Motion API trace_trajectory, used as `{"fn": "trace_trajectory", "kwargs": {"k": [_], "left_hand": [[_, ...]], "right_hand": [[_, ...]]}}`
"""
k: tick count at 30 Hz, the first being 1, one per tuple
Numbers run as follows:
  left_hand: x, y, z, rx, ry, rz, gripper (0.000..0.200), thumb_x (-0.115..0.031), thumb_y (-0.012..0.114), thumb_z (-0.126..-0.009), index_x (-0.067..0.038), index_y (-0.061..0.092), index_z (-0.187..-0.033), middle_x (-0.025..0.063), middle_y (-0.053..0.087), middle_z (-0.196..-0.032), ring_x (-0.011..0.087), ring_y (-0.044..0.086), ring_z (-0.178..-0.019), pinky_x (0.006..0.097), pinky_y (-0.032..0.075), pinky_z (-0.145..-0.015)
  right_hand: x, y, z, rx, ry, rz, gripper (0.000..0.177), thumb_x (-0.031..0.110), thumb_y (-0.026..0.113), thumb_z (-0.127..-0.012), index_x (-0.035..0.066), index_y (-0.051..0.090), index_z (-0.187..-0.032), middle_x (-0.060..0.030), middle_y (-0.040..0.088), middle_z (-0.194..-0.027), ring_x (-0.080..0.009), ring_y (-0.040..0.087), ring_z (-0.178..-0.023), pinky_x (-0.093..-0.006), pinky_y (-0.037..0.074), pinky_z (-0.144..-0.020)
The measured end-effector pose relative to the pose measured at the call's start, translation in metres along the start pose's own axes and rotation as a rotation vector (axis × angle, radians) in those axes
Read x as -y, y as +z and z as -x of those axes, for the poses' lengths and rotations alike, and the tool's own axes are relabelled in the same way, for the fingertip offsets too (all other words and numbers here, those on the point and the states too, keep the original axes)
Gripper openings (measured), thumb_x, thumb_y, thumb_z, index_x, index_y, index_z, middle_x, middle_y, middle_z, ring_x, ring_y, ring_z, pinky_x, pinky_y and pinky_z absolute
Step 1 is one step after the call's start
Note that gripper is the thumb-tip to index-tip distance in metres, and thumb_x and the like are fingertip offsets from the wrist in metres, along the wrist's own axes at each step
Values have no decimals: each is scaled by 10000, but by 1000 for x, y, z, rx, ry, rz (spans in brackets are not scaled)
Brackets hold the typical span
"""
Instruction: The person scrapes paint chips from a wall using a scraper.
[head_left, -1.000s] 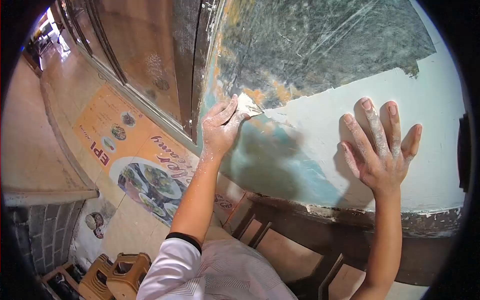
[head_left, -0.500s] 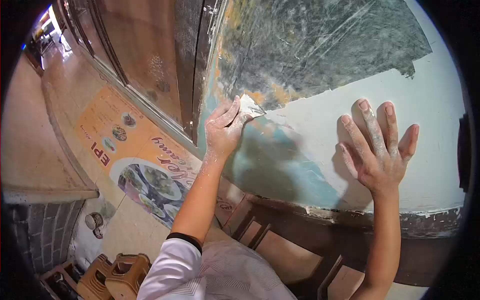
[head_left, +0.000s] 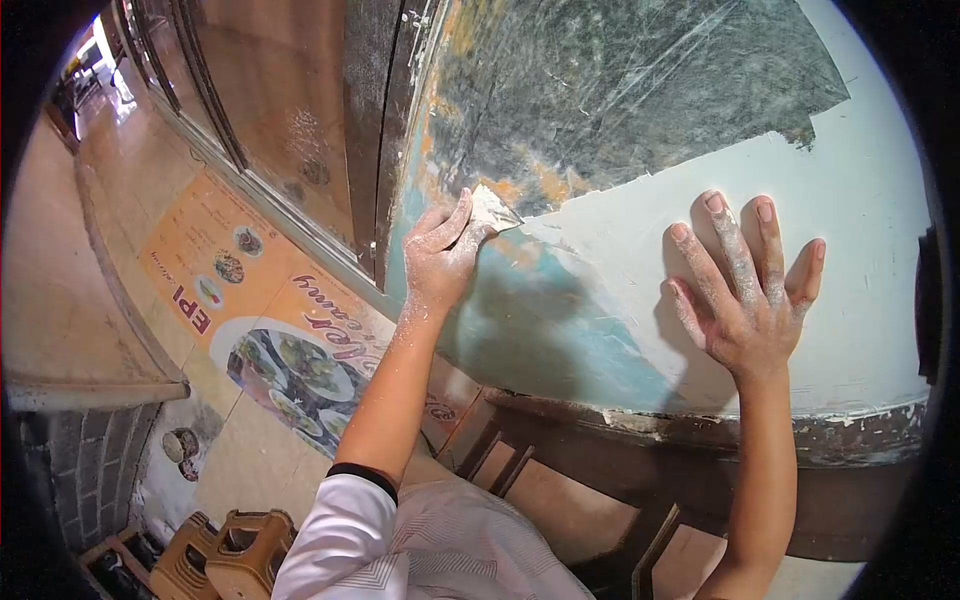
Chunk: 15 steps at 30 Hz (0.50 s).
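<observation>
My left hand (head_left: 442,248), dusted with white powder, is closed around a small scraper (head_left: 494,209). The scraper's white-smeared blade touches the surface at the lower edge of a dark, scuffed patch (head_left: 620,100). Fingers spread, my right hand (head_left: 752,290) lies flat on the white coating (head_left: 850,230) to the right. Between the hands, bluish-green paint (head_left: 540,330) shows, with my shadow across it. Orange traces (head_left: 553,183) mark the border near the blade. The scraper's handle is hidden inside my fist.
A dark frame with a brown panel (head_left: 270,90) runs along the left. An orange food banner (head_left: 240,270) lies beyond it. Brown plastic stools (head_left: 248,552) stand at lower left. Below the painted surface is a rough dark edge (head_left: 680,428), with wooden furniture (head_left: 570,505) underneath.
The whole view has shifted slightly, so everything sits a little further left and up. My left hand keeps its grip on the scraper, and my right hand stays flat in place.
</observation>
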<state>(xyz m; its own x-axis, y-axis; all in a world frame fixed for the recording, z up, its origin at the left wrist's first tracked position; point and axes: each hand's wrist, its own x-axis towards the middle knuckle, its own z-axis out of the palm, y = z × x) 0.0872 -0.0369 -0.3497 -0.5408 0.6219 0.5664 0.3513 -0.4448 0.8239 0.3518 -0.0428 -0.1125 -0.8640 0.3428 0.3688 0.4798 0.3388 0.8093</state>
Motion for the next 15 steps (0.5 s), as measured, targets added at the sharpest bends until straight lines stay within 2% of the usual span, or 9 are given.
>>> {"fn": "trace_trajectory", "kwargs": {"k": [2,7,10,15], "left_hand": [[2,1,-1,12,35,11,496,-35,875,-770,-15,743,-1248,153,749,-959,230,711,-818,312,553,-772],[-2,6,-1,-45,48,-47,484,-37,880,-770,-34,753,-1237,146,738,-929,219,696,-769,308,546,-710],[-8,6,0,-25,-6,-61,491,-30,881,-767,-38,753,-1241,146,731,-914,215,691,-757,308,542,-699],[-12,7,-2,-45,69,-86,466,-14,874,-760,-1,754,-1210,147,732,-901,227,687,-751,325,548,-696]], "right_hand": [[1,-1,0,-1,-1,6,503,583,695,-885,449,659,-1369,83,538,-1569,-257,376,-1539,-576,-65,-1292],[1,-2,-1,0,-2,8,499,576,697,-885,447,662,-1366,81,528,-1579,-267,395,-1529,-578,-61,-1290],[1,-4,-3,9,-3,9,494,571,689,-895,447,658,-1372,78,526,-1581,-269,403,-1524,-574,-57,-1291],[1,-4,-3,-3,-7,5,501,567,690,-895,441,656,-1378,73,530,-1578,-269,406,-1522,-568,-45,-1294]]}}
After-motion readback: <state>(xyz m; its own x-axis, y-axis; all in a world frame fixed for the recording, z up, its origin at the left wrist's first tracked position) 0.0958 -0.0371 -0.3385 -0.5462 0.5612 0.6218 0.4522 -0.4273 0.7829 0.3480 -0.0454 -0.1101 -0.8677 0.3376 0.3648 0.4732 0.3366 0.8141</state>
